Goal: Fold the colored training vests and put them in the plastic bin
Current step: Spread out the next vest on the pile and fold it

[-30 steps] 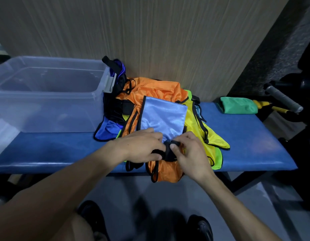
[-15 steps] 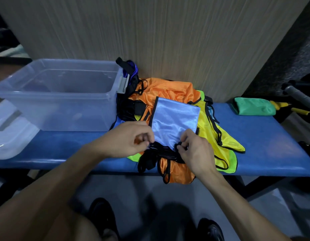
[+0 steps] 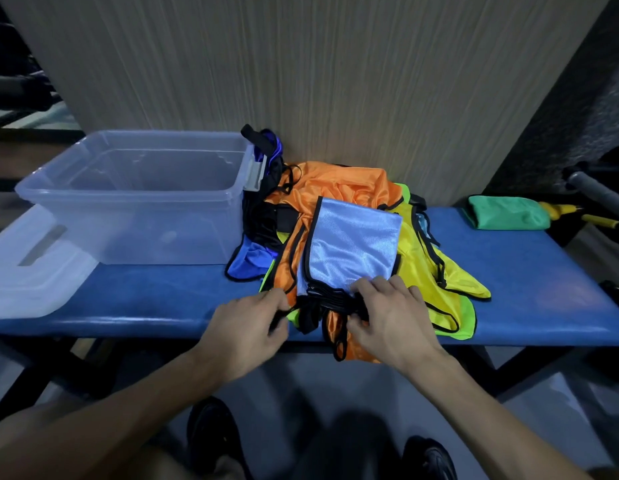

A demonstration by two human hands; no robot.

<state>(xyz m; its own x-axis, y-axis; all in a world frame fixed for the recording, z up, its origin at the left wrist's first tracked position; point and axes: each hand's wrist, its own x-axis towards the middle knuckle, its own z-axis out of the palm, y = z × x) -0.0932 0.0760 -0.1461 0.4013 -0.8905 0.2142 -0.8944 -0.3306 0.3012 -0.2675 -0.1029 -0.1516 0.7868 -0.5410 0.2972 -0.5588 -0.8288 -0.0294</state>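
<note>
A long blue padded bench (image 3: 509,289) runs left to right in front of a wood-grain wall, seen from above by the person standing at it. All places below are given relative to this bench.

On its left end stands a clear plastic bin (image 3: 135,216), open at the top, with nothing visible inside. Its lid (image 3: 27,268) lies off the left end, partly overhanging.

At the bench's middle lies a heap of training vests: orange (image 3: 336,183), yellow (image 3: 426,268) and dark blue (image 3: 249,259), all edged in black tape. On top of the heap rests a light blue vest (image 3: 353,244), folded into a neat rectangle. Its long axis runs from the bench's near edge toward the wall, tilted a little to the right, with the bunched black straps at the near end.

A folded green cloth (image 3: 505,212) sits at the far right end.

The left hand (image 3: 245,330), at the near edge, pinches a thin black strap between curled fingers. The right hand (image 3: 391,317) lies over the strap bundle, fingers bent and pressing down; whether it grips anything cannot be told.

The light blue vest looks thin, light, limp and slippery, so the fold would likely slide apart if lifted by one corner. It is probably best taken with both hands under the folded sides, straps tucked in.
</note>
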